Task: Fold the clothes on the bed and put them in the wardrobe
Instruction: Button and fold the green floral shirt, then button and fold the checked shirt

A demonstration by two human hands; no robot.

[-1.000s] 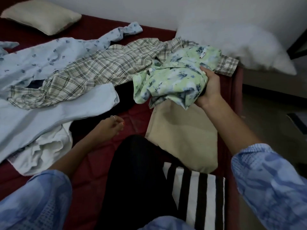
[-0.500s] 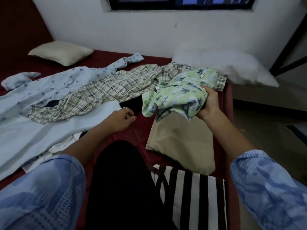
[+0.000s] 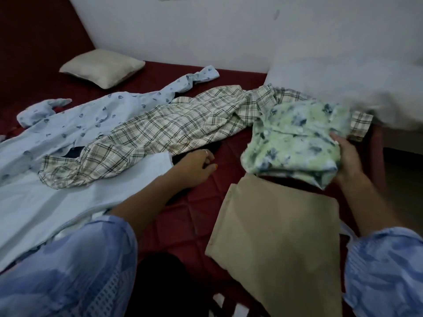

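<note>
So the right hand (image 3: 348,161) has its grip wrapped around the edge of a green floral shirt (image 3: 295,143), which looks bundled rather than neatly folded, sitting at the bed's (image 3: 199,216) edge. Just below that grip is a tan garment (image 3: 279,243) that's folded flat, so I'd call that one done. Past the grip, partly under the green one, a plaid shirt (image 3: 160,133) sprawls unfolded, and beyond that there's a pale blue printed shirt (image 3: 75,120) and a plain light blue piece (image 3: 57,197), all still loose. The left hand (image 3: 194,168) rests on the bed near a dark garment (image 3: 206,148), fingers loosely curled; can't tell whether it's holding anything. No wardrobe in sight. My guess: one item folded, maybe two, at least three left, and nothing put away yet. Early days.
</note>
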